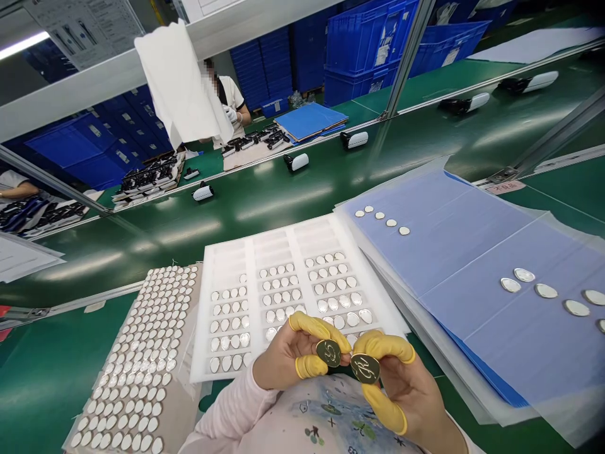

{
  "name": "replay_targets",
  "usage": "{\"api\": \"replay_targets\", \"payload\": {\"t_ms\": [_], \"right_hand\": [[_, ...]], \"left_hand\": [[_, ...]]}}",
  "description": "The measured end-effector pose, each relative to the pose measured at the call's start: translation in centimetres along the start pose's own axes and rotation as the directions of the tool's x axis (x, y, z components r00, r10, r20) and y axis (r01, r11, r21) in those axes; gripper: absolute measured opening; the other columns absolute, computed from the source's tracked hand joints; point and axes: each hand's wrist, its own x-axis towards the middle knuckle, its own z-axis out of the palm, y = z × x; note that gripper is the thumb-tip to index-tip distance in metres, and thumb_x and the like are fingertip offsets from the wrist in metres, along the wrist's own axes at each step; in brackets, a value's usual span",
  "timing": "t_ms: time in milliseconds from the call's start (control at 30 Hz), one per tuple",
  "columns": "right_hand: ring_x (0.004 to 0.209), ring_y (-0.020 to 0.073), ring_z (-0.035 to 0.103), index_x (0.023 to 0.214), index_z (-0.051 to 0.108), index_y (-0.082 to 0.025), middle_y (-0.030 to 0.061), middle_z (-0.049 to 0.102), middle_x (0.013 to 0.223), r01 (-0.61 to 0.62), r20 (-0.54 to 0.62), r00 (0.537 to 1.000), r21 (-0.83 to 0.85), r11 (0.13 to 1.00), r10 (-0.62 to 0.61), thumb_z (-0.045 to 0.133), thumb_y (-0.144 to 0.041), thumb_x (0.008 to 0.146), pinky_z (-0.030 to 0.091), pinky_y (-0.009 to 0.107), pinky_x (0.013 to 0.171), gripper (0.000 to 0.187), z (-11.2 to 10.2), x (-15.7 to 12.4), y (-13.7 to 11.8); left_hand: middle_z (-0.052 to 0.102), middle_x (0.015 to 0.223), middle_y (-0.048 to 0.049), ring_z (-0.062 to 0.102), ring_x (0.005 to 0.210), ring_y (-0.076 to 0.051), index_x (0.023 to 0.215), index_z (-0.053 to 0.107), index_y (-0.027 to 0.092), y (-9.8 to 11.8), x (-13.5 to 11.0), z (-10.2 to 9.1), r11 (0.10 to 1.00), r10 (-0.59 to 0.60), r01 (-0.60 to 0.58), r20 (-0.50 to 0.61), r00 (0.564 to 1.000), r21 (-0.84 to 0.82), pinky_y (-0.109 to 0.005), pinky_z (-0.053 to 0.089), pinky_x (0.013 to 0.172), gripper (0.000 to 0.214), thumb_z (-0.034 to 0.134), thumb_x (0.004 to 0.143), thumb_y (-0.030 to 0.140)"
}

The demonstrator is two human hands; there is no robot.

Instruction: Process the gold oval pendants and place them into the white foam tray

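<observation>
Your left hand: 2 yellow rubber finger cots, 1 on the forefinger and 1 on the thumb, each with a rolled rim at the open end.
Your right hand: the same 2 yellow cots, on forefinger and thumb.
Left sleeve: pale pink, plain, ends at the wrist.
Garment front, below your hands: off-white cloth printed with small scattered motifs in green and dark tones, with tiny crosses among them.

Green conveyor belt, stacked blue crates, white overhead shelf, strip light, metal post
</observation>
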Motion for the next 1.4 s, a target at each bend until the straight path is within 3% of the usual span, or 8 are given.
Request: {"api": "replay_targets", "payload": {"t_ms": [467, 767, 867, 967, 1067, 1133, 1233, 1400], "right_hand": [[0.073, 0.0180, 0.058, 0.116, 0.056, -0.032, 0.0042, 0.062, 0.090, 0.020, -0.069, 0.998, 0.076, 0.997, -0.015, 0.062, -0.016, 0.093, 0.052, 0.029, 0.060, 0.029, 0.5, 0.2, -0.2], [0.062, 0.0156, 0.053, 0.106, 0.057, -0.030, 0.0031, 0.062, 0.084, -0.039, -0.098, 0.994, 0.071, 0.997, 0.046, 0.065, -0.024, 0.093, 0.050, 0.029, 0.057, 0.016, 0.6, 0.6, -0.6], [0.060, 0.0157, 0.053, 0.106, 0.058, -0.030, 0.0036, 0.062, 0.083, -0.046, -0.129, 0.990, 0.052, 0.998, 0.052, 0.065, -0.023, 0.093, 0.051, 0.029, 0.055, 0.016, 0.4, 0.5, -0.5], [0.061, 0.0169, 0.057, 0.109, 0.061, -0.030, 0.0046, 0.063, 0.082, -0.012, -0.140, 0.990, 0.054, 0.998, 0.019, 0.066, -0.022, 0.092, 0.054, 0.030, 0.055, 0.020, 0.0, 0.5, -0.3], [0.066, 0.0195, 0.062, 0.104, 0.064, -0.030, 0.0053, 0.063, 0.079, -0.043, -0.168, 0.984, 0.057, 0.997, 0.052, 0.068, -0.021, 0.090, 0.057, 0.030, 0.056, 0.017, -0.6, 0.5, 0.2], [0.070, 0.0211, 0.064, 0.102, 0.065, -0.030, 0.0062, 0.064, 0.080, -0.078, -0.174, 0.981, 0.062, 0.995, 0.088, 0.071, -0.020, 0.088, 0.059, 0.032, 0.060, 0.019, -0.8, 0.5, 0.7], [0.074, 0.0231, 0.066, 0.103, 0.066, -0.031, 0.0075, 0.066, 0.084, -0.102, -0.168, 0.979, 0.073, 0.992, 0.113, 0.075, -0.020, 0.084, 0.061, 0.033, 0.063, 0.023, -0.8, 0.3, 1.4], [0.072, 0.0233, 0.066, 0.101, 0.065, -0.028, 0.0087, 0.065, 0.084, -0.160, -0.226, 0.960, 0.029, 0.987, 0.162, 0.076, -0.028, 0.084, 0.062, 0.033, 0.062, 0.020, -0.3, -0.4, 2.0]], "left_hand": [[0.067, 0.118, -0.0046, 0.068, 0.103, -0.016, 0.118, 0.058, 0.027, -0.6, -0.6, 0.1, 0.977, 0.106, -0.101, -0.020, 0.994, 0.189, -0.035, 0.056, 0.089, 0.033, 0.070, 0.090, 0.015], [0.068, 0.110, -0.0051, 0.068, 0.096, -0.018, 0.111, 0.055, 0.026, -0.5, -0.8, 0.1, 0.955, 0.080, -0.060, -0.057, 0.995, 0.290, -0.034, 0.055, 0.082, 0.025, 0.070, 0.091, 0.025], [0.069, 0.109, -0.0070, 0.068, 0.097, -0.019, 0.111, 0.055, 0.025, 0.3, -1.2, -0.7, 0.892, 0.059, -0.005, -0.105, 0.993, 0.452, -0.036, 0.056, 0.085, 0.025, 0.069, 0.091, 0.029], [0.070, 0.107, -0.0083, 0.067, 0.097, -0.020, 0.109, 0.059, 0.021, 2.5, -1.9, -3.0, 0.628, -0.013, 0.256, -0.319, 0.948, 0.735, -0.036, 0.055, 0.090, 0.020, 0.065, 0.093, 0.030], [0.068, 0.114, -0.0099, 0.066, 0.104, -0.021, 0.120, 0.059, 0.019, 5.5, -2.9, -6.8, 0.071, 0.031, 0.509, -0.512, 0.858, 0.858, -0.038, 0.054, 0.096, 0.025, 0.056, 0.097, 0.027], [0.067, 0.119, -0.0107, 0.064, 0.110, -0.022, 0.128, 0.057, 0.019, 7.4, -3.5, -9.9, -0.304, 0.070, 0.543, -0.550, 0.833, 0.783, -0.039, 0.053, 0.099, 0.030, 0.050, 0.099, 0.022], [0.065, 0.121, -0.0126, 0.062, 0.113, -0.024, 0.125, 0.060, 0.017, 9.4, -4.0, -14.2, -0.471, 0.070, 0.537, -0.577, 0.813, 0.700, -0.040, 0.053, 0.099, 0.035, 0.043, 0.096, 0.009], [0.067, 0.122, -0.0106, 0.062, 0.112, -0.022, 0.113, 0.067, 0.016, 10.8, -3.8, -18.0, -0.564, -0.093, 0.416, -0.556, 0.826, 0.713, -0.034, 0.052, 0.097, 0.047, 0.041, 0.083, -0.009]]}}
